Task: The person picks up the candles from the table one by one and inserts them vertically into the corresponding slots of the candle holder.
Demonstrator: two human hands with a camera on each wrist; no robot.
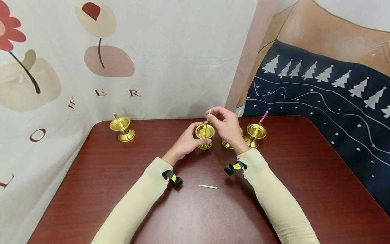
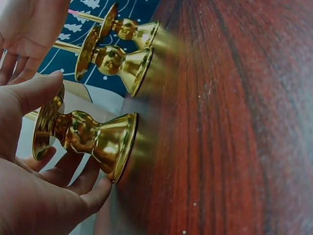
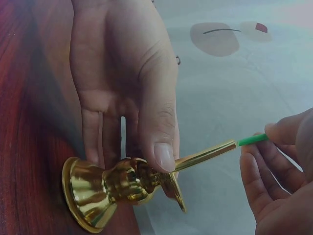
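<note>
A brass candlestick [image 1: 205, 131] stands on the table, its dish and upright tube in plain view. My left hand [image 1: 190, 139] holds it, thumb on the near side of the dish and fingers round the far side. Between thumb and fingertips, my right hand [image 1: 228, 128] pinches a thin green candle [image 3: 252, 139]. The candle's lower end is right at the mouth of the brass tube [image 3: 208, 155], in line with it. In the left wrist view, the base of the held candlestick [image 2: 117, 147] is at the tabletop.
Right of the hands are two more candlesticks, one with a pink candle [image 1: 264, 116], the other partly hidden behind my right hand, with a green candle. A candlestick [image 1: 121, 126] without a candle stands far left. Another green candle [image 1: 208, 186] lies on the table [image 1: 179, 217] in front.
</note>
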